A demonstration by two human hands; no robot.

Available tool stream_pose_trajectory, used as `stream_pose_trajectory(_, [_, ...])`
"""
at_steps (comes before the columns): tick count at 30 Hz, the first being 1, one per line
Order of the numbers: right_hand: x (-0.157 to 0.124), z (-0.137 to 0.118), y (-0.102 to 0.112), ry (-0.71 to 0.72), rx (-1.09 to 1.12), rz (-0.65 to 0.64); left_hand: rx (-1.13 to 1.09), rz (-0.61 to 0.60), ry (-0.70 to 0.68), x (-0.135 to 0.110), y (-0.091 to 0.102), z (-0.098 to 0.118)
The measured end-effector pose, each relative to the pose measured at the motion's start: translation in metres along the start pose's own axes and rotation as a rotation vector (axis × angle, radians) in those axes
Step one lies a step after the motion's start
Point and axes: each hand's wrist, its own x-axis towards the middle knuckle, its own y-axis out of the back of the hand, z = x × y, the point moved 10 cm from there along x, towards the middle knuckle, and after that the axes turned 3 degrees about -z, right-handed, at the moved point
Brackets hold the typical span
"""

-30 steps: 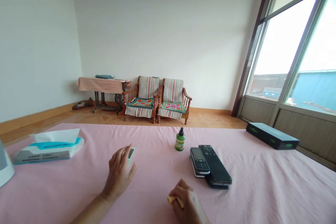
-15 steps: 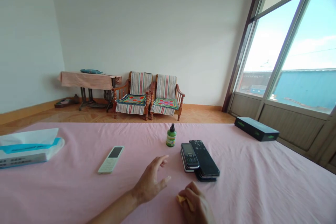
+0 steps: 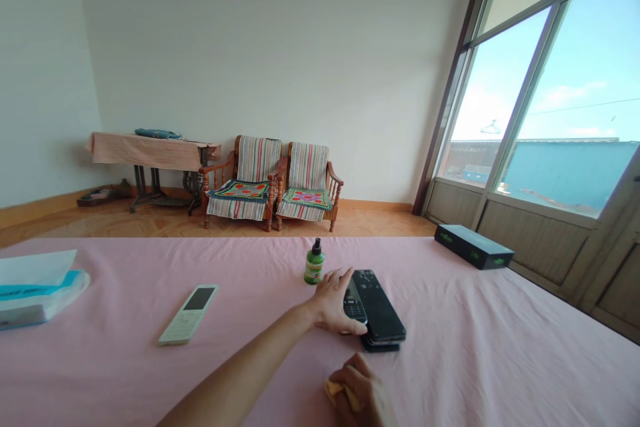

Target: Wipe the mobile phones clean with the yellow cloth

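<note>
My left hand (image 3: pixel 332 304) reaches across the pink tablecloth (image 3: pixel 500 347) and closes its fingers and thumb around a small black keypad phone (image 3: pixel 354 305). That phone lies beside a long black remote (image 3: pixel 379 305) stacked on other dark devices. My right hand (image 3: pixel 361 395) rests near the bottom edge, fingers closed on a small yellow cloth (image 3: pixel 336 392). A white phone (image 3: pixel 189 313) lies alone to the left. A small green spray bottle (image 3: pixel 315 263) stands just behind my left hand.
A tissue pack (image 3: pixel 35 287) sits at the left edge of the table. A long black box (image 3: pixel 473 246) lies at the back right. Beyond the table are two striped wooden chairs (image 3: pixel 273 183), a covered side table (image 3: pixel 150 150) and a large window (image 3: pixel 550 93).
My left hand let go of the white phone, moved right across the cloth and took hold of the black keypad phone. My right hand stayed put with the yellow cloth.
</note>
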Motion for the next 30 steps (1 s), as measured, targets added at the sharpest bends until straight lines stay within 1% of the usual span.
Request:
stream_pose_trajectory(4, [0.000, 0.004, -0.005, -0.043, -0.015, -0.053, 0.067, -0.053, 0.054, 0.010, -0.006, -0.004])
stream_pose_trajectory(9, [0.000, 0.005, -0.008, -0.079, -0.027, -0.080, 0.123, -0.104, 0.096, 0.012, -0.009, -0.007])
stream_pose_trajectory(17, [-0.001, 0.001, -0.006, -0.055, -0.049, -0.062, 0.168, -0.162, 0.116, 0.016, -0.015, -0.010])
stream_pose_trajectory(23, [0.000, 0.001, -0.005, -0.072, -0.059, -0.046, 0.188, -0.195, 0.147, 0.019, -0.016, -0.013])
stream_pose_trajectory(27, [0.000, -0.002, -0.005, -0.062, -0.053, -0.043, 0.178, -0.217, 0.155, 0.018, -0.016, -0.011])
stream_pose_trajectory(30, [0.000, -0.002, -0.004, -0.045, -0.035, -0.031, 0.161, -0.210, 0.170, 0.016, -0.016, -0.009])
